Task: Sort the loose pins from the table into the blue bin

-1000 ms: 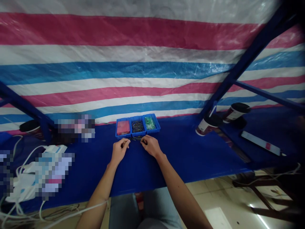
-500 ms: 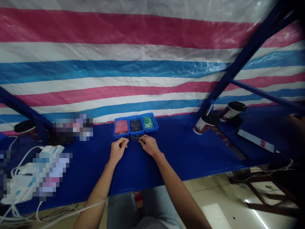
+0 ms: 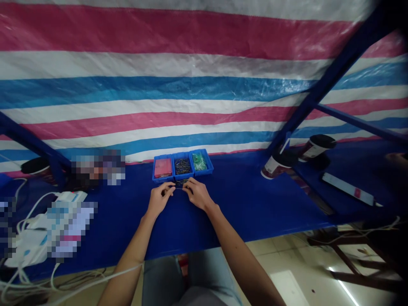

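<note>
My left hand [image 3: 161, 197] and my right hand [image 3: 198, 193] face each other over the blue table, fingers curled into pinches. A thin, pale, rod-like piece [image 3: 179, 188] spans the small gap between their fingertips; its exact kind is too small to make out. Just behind lies a little pile of dark thin metal pieces [image 3: 181, 182], partly covered by my right fingers. Three blue bins stand beyond the hands: one with red flat pieces [image 3: 162, 167], one with dark thin metal pieces [image 3: 182, 166], one with green and clear small pieces [image 3: 199, 161].
A power strip [image 3: 68, 197] and white cables sit at the left. To the right stand dark-lidded cups [image 3: 276, 165], one beside a blue frame post [image 3: 295, 114]. A white phone-like slab [image 3: 347, 189] lies farther right, near part of another person's hand [image 3: 398, 160]. Striped sheeting hangs behind.
My hands have drawn slightly back from the small pile toward me. The thin piece now shows between my fingertips. The view has shifted a little.
</note>
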### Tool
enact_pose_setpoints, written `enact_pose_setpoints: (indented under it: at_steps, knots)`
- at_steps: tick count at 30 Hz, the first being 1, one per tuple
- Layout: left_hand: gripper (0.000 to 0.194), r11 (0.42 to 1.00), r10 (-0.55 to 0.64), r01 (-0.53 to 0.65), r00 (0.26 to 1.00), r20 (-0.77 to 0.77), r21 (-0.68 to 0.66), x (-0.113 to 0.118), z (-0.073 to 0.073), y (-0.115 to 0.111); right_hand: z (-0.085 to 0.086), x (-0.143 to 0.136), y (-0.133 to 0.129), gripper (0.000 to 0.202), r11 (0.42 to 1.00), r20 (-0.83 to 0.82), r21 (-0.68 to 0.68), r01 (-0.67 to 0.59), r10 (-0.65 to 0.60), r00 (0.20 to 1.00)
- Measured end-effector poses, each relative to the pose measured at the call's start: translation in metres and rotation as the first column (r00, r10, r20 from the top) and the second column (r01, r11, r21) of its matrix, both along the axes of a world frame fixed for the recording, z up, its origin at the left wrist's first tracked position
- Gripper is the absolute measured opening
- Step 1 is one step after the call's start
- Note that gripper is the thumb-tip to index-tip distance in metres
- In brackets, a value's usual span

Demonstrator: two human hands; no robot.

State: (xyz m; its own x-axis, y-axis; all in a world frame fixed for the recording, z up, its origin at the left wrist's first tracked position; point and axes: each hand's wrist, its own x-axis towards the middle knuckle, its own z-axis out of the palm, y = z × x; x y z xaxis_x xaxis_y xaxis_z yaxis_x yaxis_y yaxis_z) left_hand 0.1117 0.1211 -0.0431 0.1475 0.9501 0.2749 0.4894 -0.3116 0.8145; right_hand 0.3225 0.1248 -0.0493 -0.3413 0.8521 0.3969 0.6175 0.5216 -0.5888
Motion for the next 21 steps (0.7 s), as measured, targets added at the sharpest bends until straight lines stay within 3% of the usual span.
enact_pose_setpoints:
  at_steps: [5, 21]
  knots:
    - [0.025, 0.996, -0.088, 0.088, 0.994, -0.066, 0.002, 0.001, -0.006, 0.001, 0.004, -0.006, -0.003, 0.008, 1.0, 0.004, 0.0, -0.018, 0.018, 1.0]
    - [0.027, 0.997, -0.074, 0.074, 0.996, -0.058, 0.003, 0.001, 0.0, 0.0, 0.004, -0.019, -0.009, 0.014, 0.999, -0.018, -0.05, -0.021, 0.02, 1.0]
